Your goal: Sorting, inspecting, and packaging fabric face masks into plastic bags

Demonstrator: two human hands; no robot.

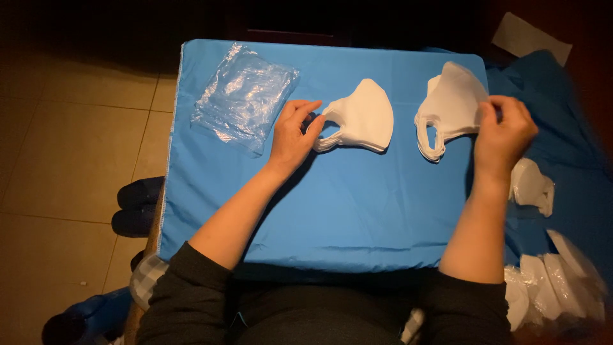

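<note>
Bare blue board [332, 211] between forearms; bags [244, 97], masks [367, 116] beyond.

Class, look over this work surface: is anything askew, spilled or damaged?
Nothing looks damaged or spilled. The left hand holds one white mask, the right hand a stack of masks; the plastic bags look crumpled.

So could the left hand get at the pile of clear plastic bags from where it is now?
Probably yes. The left hand pinches the ear loop of the middle white mask, and the clear plastic bags lie just beside it on the blue cloth, nothing between them; it would have to release the mask.
</note>
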